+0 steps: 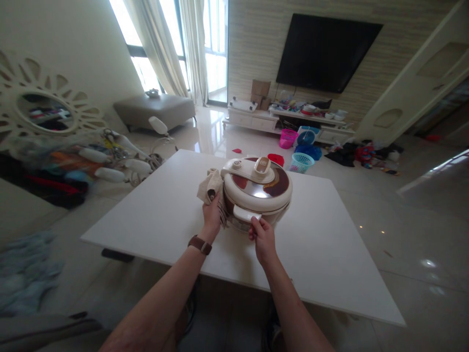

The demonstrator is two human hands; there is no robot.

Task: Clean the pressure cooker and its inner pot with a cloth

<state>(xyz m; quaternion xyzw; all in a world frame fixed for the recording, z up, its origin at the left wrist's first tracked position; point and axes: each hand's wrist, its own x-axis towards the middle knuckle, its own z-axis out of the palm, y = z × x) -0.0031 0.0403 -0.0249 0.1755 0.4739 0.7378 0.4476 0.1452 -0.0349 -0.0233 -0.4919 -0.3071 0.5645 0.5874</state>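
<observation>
An electric pressure cooker [234, 187] with a cream body and a brown, shiny lid stands on the white table [146, 210]. Its lid is on, with a cream-and-tan knob on top. My left hand [211, 215] is closed around a bunched beige cloth [210, 187] at the cooker's left side. A brown watch strap circles that wrist. My right hand [263, 237] grips the right end of the white side handle [245, 213] at the cooker's front, thumb on top and fingers curled below.
Beyond the table are a pink basket [287, 139], a light blue basket [301, 163] and a low white TV cabinet [251, 120]. Left lie a chandelier [134, 166] and piled items. A grey bench [157, 113] stands by the window.
</observation>
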